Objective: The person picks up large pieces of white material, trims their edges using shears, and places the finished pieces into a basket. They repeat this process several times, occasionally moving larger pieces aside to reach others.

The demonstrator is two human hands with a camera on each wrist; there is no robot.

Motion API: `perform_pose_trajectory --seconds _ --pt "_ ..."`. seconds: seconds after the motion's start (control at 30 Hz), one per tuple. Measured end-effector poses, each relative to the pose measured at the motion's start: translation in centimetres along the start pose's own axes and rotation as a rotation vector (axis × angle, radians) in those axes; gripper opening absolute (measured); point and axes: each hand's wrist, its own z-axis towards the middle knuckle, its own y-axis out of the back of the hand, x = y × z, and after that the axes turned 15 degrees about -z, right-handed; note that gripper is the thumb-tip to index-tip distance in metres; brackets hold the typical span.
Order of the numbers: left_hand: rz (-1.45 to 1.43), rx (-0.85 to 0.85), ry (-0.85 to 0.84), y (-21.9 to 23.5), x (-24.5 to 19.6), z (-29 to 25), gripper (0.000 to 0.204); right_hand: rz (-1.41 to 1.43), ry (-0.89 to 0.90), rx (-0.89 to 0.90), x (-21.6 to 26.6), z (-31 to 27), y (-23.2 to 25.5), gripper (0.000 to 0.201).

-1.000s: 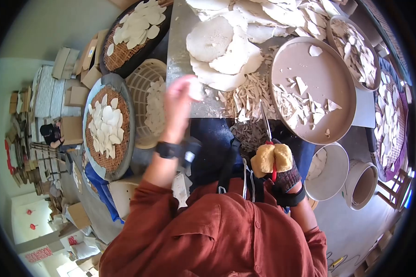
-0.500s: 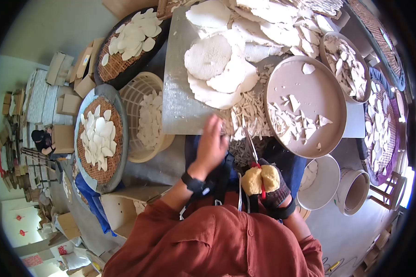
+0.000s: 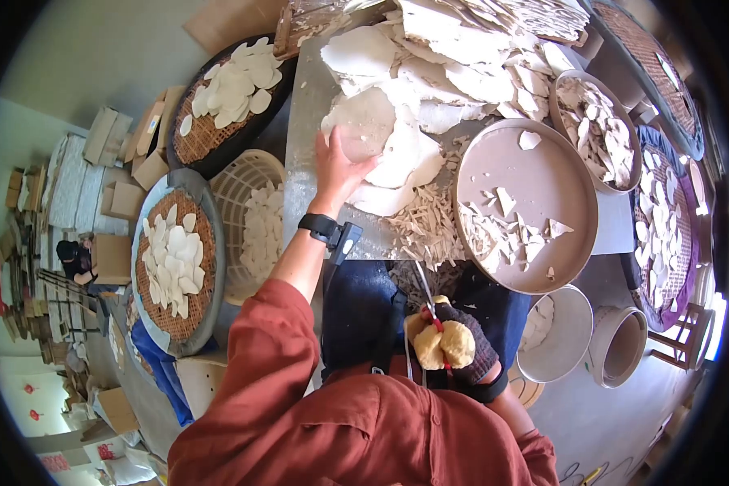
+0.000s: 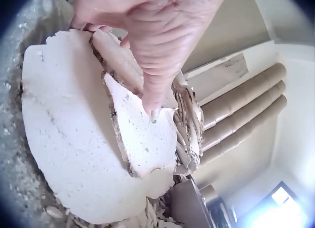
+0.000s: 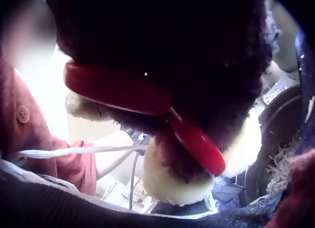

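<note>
My bare left hand (image 3: 340, 168) reaches over a stack of flat white sheets (image 3: 413, 158) on the metal table. In the left wrist view its thumb presses on a thin white sheet (image 4: 142, 137) with a brown, rough edge, and the other fingers curl at the far edge. A larger white sheet (image 4: 69, 124) lies under it. My right hand (image 3: 474, 336), in a dark knitted glove, holds scissors (image 3: 424, 285) low over my lap, blades pointing toward the table. Their red handles (image 5: 118, 90) have fluffy yellow padding (image 3: 445, 344) around them.
A large round tray (image 3: 535, 186) with white scraps stands right of a heap of shavings (image 3: 429, 227). Farther right is a smaller tray of pieces (image 3: 595, 134). At left are a plastic basket (image 3: 235, 190) and woven trays of white ovals (image 3: 174, 259). Buckets (image 3: 555, 340) stand at lower right.
My left hand, first over the basket side with a white piece, came back empty near the shavings, then moved up to the sheets. The scissors have lowered slightly toward my body.
</note>
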Motion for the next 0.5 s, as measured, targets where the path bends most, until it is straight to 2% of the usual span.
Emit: perform_pose_trajectory --seconds 0.07,0.17,0.23,0.3,0.37,0.47,0.5 --pt "0.004 0.036 -0.03 -0.1 0.1 0.1 0.084 -0.048 -0.032 0.003 0.6 -0.2 -0.2 0.018" --pt "-0.01 0.058 -0.13 0.8 2.7 -0.3 0.077 -0.219 0.05 0.036 -0.2 0.0 0.2 0.017" --pt "0.122 0.08 -0.169 1.5 1.3 -0.9 0.075 -0.248 0.106 0.071 -0.8 -0.1 0.0 0.018" --pt "0.202 0.095 -0.176 1.9 -1.1 -0.7 0.074 -0.137 0.115 0.091 -0.9 0.2 -0.2 0.021" --pt "0.237 0.111 -0.142 1.6 -3.0 -0.7 0.075 -0.309 0.175 0.091 -0.8 0.1 -0.2 0.024" --pt "0.266 -0.052 -0.171 -1.3 -0.1 0.2 0.079 -0.542 0.253 0.061 -0.9 0.2 0.1 0.037" --pt "0.295 -0.059 -0.181 -1.3 -0.4 0.4 0.074 -0.61 0.277 0.045 -1.0 0.3 0.2 0.044"
